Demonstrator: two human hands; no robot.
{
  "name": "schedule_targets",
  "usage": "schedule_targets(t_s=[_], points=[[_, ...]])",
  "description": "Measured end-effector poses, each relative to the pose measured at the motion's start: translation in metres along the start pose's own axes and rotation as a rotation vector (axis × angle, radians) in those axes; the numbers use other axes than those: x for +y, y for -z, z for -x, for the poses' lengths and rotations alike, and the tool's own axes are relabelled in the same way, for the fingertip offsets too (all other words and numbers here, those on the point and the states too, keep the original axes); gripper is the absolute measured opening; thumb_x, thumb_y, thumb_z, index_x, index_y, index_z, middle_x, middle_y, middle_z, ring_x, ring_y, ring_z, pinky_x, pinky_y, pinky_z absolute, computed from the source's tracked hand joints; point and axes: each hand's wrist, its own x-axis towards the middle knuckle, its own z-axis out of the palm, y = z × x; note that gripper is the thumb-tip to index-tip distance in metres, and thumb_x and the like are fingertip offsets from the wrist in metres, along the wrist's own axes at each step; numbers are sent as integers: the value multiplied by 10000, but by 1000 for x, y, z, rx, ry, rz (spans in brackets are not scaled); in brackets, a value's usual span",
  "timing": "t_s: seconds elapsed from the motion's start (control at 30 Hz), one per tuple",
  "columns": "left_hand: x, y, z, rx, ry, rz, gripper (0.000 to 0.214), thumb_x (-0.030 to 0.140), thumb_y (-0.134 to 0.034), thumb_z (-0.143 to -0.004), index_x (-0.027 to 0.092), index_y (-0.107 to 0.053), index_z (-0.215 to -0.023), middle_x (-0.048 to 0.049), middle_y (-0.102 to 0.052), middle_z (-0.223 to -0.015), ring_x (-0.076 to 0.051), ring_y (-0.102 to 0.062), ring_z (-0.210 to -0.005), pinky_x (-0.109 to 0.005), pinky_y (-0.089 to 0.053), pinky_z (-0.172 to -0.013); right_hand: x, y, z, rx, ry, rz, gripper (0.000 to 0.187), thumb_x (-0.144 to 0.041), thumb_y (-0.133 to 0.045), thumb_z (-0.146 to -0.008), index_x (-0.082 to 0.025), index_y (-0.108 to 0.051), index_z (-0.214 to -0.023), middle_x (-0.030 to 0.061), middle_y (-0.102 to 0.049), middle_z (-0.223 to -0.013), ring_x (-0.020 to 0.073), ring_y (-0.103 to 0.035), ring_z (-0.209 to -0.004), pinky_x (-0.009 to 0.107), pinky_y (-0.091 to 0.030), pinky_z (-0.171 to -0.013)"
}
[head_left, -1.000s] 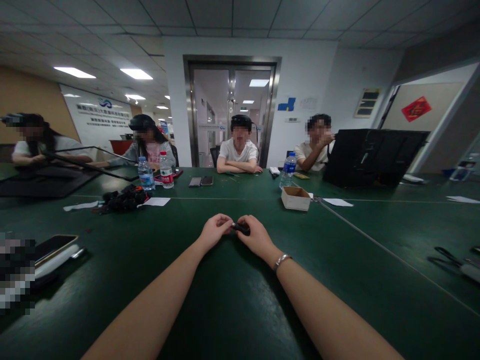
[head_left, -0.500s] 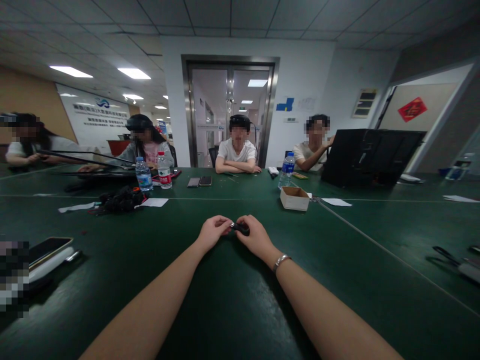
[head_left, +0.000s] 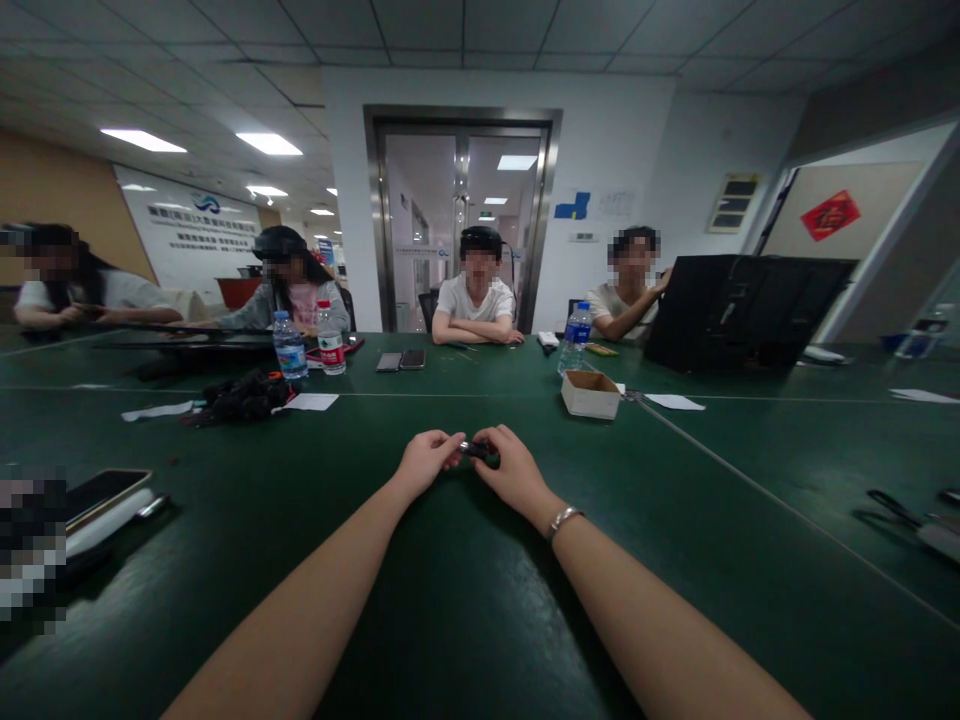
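fingers (head_left: 453,441) of left hand (head_left: 422,464) and right hand (head_left: 514,468) pinch black object (head_left: 478,453) crosswise, silver end (head_left: 465,447) pointing left

At centre, the left hand (head_left: 427,463) and right hand (head_left: 514,468) partly hide a dark object (head_left: 478,452) too small to identify; at lower right, the frame's edge cuts off a grey item (head_left: 940,539).

office with company wall sign (head_left: 201,228)
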Motion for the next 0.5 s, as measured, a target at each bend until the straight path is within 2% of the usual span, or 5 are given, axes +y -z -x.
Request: schedule_targets(t_s=[0.2, 0.5], points=[[0, 1, 1, 21, -19, -113, 494, 634, -557, -693, 141, -583, -673, -5, -596, -584, -114, -532, -526, -233, -397, -528, -2, 0, 0, 10, 19, 11, 201, -152, -594, -757, -203, -575, -950, 24, -508, -937, 136, -519, -825, 293, -447, -748], [0, 2, 0, 74, -34, -198, 536, 668, -495, -712, 158, -536, -553, 34, -467, -464, -91, -433, -435, -224, -335, -473, -11, 1, 2, 9, 102, 68, 216, -124, -566, -774, -213, -576, -970, 29, -500, -939, 139, -518, -837, 287, -453, -758]])
